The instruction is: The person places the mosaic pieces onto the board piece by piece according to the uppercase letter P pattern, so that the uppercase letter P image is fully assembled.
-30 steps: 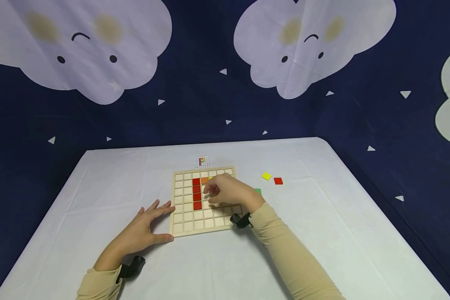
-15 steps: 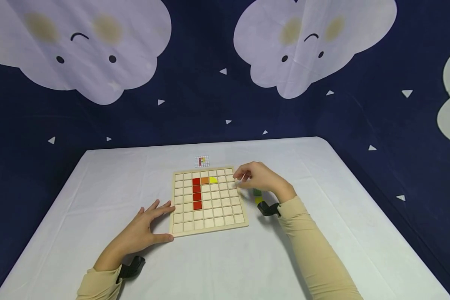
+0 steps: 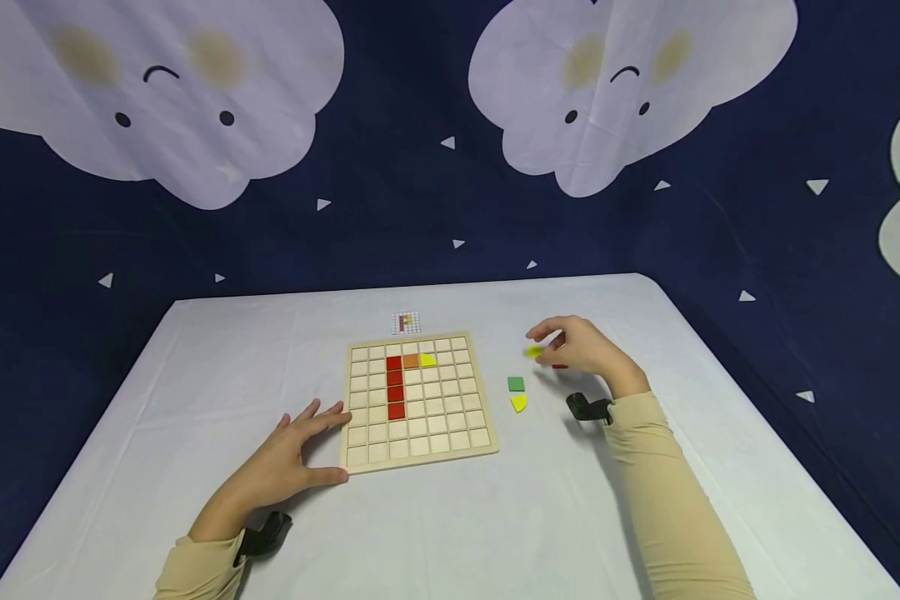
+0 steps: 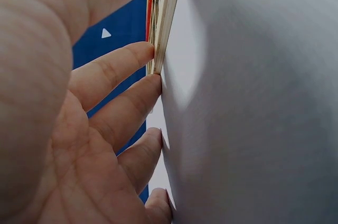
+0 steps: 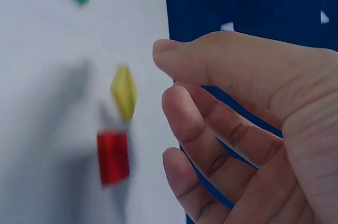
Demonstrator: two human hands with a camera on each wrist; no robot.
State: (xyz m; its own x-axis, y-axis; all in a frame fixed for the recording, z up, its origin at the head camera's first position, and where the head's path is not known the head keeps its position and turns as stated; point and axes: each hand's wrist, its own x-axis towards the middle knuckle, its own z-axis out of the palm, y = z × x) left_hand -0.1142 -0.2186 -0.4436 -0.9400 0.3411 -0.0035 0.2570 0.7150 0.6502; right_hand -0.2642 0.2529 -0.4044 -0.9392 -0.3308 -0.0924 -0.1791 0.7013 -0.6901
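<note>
A wooden grid board (image 3: pixel 450 433) lies mid-table. It bears a column of several red tiles (image 3: pixel 395 392), an orange tile (image 3: pixel 411 361) and a yellow tile with a rounded corner (image 3: pixel 427 360). My left hand (image 3: pixel 281 462) rests with thumb and a fingertip against the board's left edge, fingers spread. To the board's right, my right hand (image 3: pixel 585 346) hovers over a yellow square tile (image 3: pixel 534 351) and a red tile (image 5: pixel 113 158), partly hidden in the head view. Its fingers are loosely bent, with a gap between thumb and fingertips and nothing held.
A green tile (image 3: pixel 516 384) and a rounded yellow tile (image 3: pixel 519 403) lie on the white cloth between the board and my right hand. Behind the board lies a small printed grid card (image 3: pixel 405 322). A dark blue cloud-patterned curtain (image 3: pixel 405 242) hangs beyond the table.
My right hand has moved from above the board rightward to the loose tiles, uncovering the rounded yellow tile beside the orange one. The left hand has stayed at the board's edge.
</note>
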